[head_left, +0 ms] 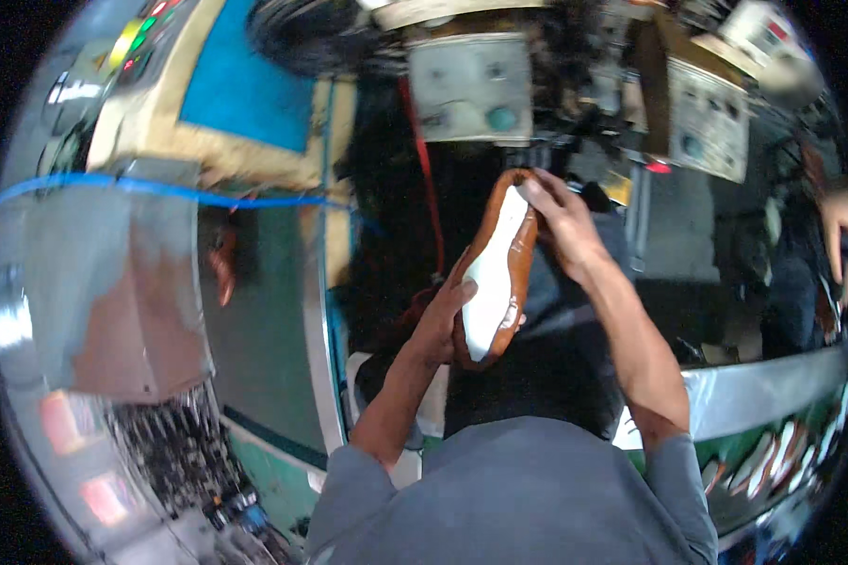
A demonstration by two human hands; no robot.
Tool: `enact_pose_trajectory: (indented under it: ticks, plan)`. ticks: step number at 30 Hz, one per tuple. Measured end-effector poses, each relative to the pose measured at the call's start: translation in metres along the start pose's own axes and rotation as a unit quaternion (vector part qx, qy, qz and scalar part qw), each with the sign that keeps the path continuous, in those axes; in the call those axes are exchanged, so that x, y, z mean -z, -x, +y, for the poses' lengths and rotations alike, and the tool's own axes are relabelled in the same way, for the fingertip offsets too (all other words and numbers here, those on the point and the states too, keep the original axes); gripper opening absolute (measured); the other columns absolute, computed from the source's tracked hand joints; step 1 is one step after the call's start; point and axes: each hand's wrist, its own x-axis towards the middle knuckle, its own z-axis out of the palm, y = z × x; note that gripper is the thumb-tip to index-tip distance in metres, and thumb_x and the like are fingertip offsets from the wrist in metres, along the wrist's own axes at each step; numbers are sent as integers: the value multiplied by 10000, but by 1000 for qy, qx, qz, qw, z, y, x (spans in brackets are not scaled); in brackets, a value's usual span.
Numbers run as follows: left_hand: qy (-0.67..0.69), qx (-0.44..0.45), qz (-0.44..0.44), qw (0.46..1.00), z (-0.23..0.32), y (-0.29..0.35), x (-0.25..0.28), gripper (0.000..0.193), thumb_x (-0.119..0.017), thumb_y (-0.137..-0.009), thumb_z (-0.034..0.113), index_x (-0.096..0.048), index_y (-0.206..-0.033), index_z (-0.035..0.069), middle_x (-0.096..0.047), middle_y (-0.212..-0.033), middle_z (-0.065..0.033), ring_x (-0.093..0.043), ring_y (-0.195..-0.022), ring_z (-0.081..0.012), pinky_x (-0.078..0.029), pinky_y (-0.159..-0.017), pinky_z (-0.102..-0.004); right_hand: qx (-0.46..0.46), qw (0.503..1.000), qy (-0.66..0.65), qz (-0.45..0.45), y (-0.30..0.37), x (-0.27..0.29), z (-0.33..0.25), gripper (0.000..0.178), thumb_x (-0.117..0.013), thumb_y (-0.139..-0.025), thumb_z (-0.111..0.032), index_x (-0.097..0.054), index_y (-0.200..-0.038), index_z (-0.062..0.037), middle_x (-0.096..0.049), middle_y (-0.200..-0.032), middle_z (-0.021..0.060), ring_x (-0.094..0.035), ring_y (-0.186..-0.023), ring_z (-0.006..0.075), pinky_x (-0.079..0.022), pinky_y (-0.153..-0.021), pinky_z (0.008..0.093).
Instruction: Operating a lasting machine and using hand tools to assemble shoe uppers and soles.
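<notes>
A brown shoe upper with a white sole side is in both my hands, above my lap. Its white underside faces up, and its long shape tilts, with the narrower end farther off and to the right. My left hand grips the near, wider part from the left, the thumb resting on the white underside. Around the far end closes my right hand, its thumb near the tip. The fingers beneath the shoe are mostly hidden.
At left, another brown shoe sits on a dark conveyor beside a metal hood. A blue hose crosses there. Machine panels stand ahead. Several white-soled shoes lie at lower right. Another person's arm shows far right.
</notes>
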Motion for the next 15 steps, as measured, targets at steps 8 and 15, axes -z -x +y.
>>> enact_pose_trajectory:
  ticks: [8,15]
  plan:
    - [-355,-132,507,774,90,86,271,856,-732,-1055,372,-299,-1791,303,-651,-1453,-173,-675,-1150,-265,-617,-978,-506,20,991,123,38,19,117,16,492,-650,-1132,-271,-626,-1502,54,-740,-1411,190,-774,-1203,286,-609,-1077,396]
    - [-802,105,529,256,119,115,466,1084,-760,-995,239,-72,-1789,502,-213,-1733,-457,-425,-1529,-605,-466,-1219,-605,-121,954,129,241,62,228,59,437,-661,-1124,-293,-665,-1459,-12,-744,-1349,100,-762,-1060,211,-595,-944,338]
